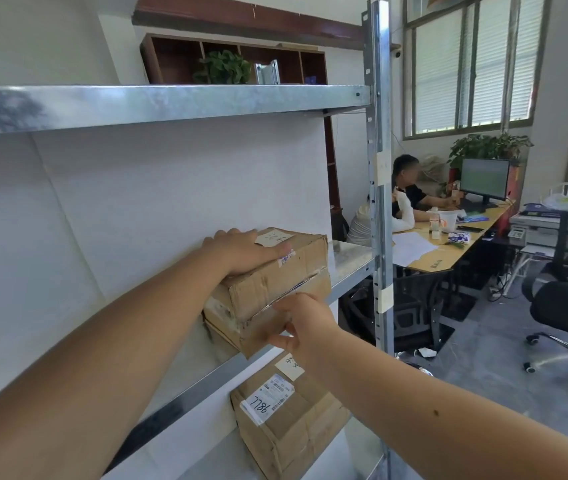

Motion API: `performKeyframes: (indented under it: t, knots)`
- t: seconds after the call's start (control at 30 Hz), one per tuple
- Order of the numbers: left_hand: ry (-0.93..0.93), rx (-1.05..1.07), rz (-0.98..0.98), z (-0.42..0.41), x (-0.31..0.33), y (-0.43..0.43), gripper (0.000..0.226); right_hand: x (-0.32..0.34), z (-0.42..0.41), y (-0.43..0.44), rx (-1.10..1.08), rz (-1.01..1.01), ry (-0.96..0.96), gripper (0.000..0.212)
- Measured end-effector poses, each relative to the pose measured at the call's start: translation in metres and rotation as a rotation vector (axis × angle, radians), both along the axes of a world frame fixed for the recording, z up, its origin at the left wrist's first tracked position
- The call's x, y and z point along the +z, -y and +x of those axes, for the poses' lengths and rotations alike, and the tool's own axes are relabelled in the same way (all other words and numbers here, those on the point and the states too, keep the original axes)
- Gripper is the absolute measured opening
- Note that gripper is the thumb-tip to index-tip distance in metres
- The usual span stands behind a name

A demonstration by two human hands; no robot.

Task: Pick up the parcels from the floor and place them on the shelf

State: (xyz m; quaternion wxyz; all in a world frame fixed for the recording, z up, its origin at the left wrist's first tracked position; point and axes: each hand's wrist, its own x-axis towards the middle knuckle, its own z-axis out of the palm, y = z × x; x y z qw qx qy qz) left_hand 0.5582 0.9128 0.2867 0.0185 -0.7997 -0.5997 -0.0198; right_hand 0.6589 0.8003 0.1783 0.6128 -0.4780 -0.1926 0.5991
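A worn brown cardboard parcel (275, 282) with a paper note on top sits on the middle metal shelf (348, 261), its near corner jutting over the shelf's front edge. My left hand (244, 251) lies flat on the parcel's top. My right hand (303, 323) grips its front lower edge. A second cardboard parcel (289, 420) with a white label marked 7786 lies on the shelf below, directly under the first.
The upper metal shelf (171, 102) spans the top, and the rack's steel upright (379, 168) stands at right. Beyond it are a desk (448, 244) with a monitor (485, 178), two seated people (407, 195), and an office chair (566, 306) on the grey floor.
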Motion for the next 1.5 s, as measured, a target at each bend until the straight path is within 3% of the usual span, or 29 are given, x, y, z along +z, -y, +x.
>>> performKeyframes:
  t: [0.17,0.27,0.4,0.57,0.63,0.73,0.8,1.0,1.2,1.3,1.5]
  knots:
    - [0.086,-0.056,-0.122,0.002,0.003,0.007,0.137,0.002,-0.004,-0.003,0.009,-0.002,-0.010,0.034]
    - [0.183,-0.053,-0.099,-0.002,-0.001,0.004,0.141,0.003,-0.005,-0.002,0.018,-0.006,-0.027,0.029]
    - [0.271,-0.098,0.063,-0.005,-0.004,0.005,0.136,0.006,-0.004,0.004,0.065,0.015,0.003,0.031]
    - [0.214,-0.163,0.361,-0.008,-0.008,0.017,0.113,0.011,0.005,0.011,0.091,0.015,0.113,0.031]
    - [0.235,-0.167,0.441,-0.010,-0.009,0.023,0.102,0.013,0.008,0.010,0.090,0.043,0.134,0.037]
    - [0.344,-0.158,0.519,-0.012,-0.012,0.034,0.088,0.016,0.015,0.012,0.076,0.099,0.208,0.069]
    - [0.406,-0.118,0.544,-0.015,-0.017,0.042,0.085,0.020,0.021,0.012,0.064,0.155,0.265,0.077]
    - [0.491,-0.011,0.570,-0.034,-0.038,0.062,0.095,0.026,0.042,0.005,0.027,0.372,0.651,0.080]
    - [0.425,0.088,0.594,-0.060,-0.058,0.082,0.098,0.024,0.055,-0.007,0.018,0.595,1.381,0.100]
    - [0.398,0.116,0.629,-0.085,-0.071,0.098,0.100,0.015,0.054,-0.017,0.027,0.694,1.550,0.103]
    - [0.330,0.283,0.568,-0.131,-0.103,0.137,0.104,-0.017,0.030,-0.018,-0.016,0.794,1.698,0.107]
